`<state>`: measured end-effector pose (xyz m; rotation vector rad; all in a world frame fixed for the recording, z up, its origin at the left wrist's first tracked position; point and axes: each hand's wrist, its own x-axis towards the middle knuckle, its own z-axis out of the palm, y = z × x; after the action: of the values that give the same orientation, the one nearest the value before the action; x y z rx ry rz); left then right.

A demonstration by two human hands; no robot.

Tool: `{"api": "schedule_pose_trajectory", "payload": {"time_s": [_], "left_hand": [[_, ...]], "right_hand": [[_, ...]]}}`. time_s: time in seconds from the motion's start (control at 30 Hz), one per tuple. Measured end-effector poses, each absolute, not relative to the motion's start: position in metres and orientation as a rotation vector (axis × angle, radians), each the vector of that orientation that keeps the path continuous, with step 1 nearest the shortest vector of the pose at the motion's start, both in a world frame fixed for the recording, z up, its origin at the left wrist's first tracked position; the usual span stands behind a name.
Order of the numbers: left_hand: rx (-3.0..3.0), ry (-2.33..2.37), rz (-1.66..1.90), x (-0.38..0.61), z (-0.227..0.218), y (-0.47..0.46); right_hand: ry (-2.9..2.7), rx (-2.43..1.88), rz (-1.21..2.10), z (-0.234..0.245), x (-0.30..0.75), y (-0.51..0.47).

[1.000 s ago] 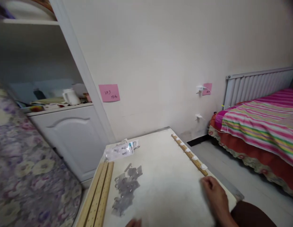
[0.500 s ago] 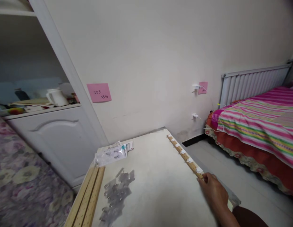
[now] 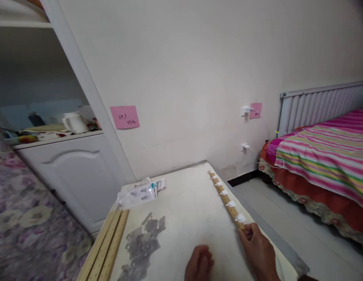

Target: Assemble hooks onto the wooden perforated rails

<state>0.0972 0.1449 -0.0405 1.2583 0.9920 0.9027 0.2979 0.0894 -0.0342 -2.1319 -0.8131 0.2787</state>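
Note:
My right hand (image 3: 257, 249) pinches the near end of a narrow wooden strip (image 3: 232, 211), which lies lengthwise by the right side of the white tabletop (image 3: 181, 218). Several white hook-like pieces (image 3: 240, 217) sit in a row along this strip. At the bottom middle, my left hand (image 3: 199, 263) is over the table with its fingers curled; whatever is inside them, if anything, is hidden. To its left lies a pile of clear plastic pieces with small metal hooks (image 3: 143, 246).
Pale wooden strips with holes (image 3: 112, 242) lie along the table's left edge. Behind them are clear blister packs (image 3: 137, 195). A white cabinet (image 3: 73, 171) stands left, a striped-covered bed (image 3: 324, 152) right. Two plugs (image 3: 246, 110) are on the wall.
My left hand has come into view at the bottom middle. The strip, with my right hand still on its near end, has shifted slightly left and its hooks now show at another angle.

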Motion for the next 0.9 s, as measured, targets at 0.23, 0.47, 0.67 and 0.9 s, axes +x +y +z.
{"api": "schedule_pose_trajectory", "payload": {"time_s": [0.23, 0.47, 0.67, 0.9], "left_hand": [[0.640, 0.712, 0.840, 0.190, -0.025, 0.184], [0.603, 0.688, 0.790, 0.245, -0.013, 0.204], [0.552, 0.736, 0.703, 0.251, -0.012, 0.202], [0.514, 0.772, 0.644, 0.242, -0.009, 0.199]], "right_hand": [[-0.789, -2.036, 0.286, -0.039, 0.289, 0.099], [-0.704, -2.056, 0.371, -0.034, 0.287, 0.103], [-0.710, -2.003, 0.388, -0.038, 0.287, 0.106], [-0.774, -2.019, 0.438, -0.041, 0.281, 0.107]]}}
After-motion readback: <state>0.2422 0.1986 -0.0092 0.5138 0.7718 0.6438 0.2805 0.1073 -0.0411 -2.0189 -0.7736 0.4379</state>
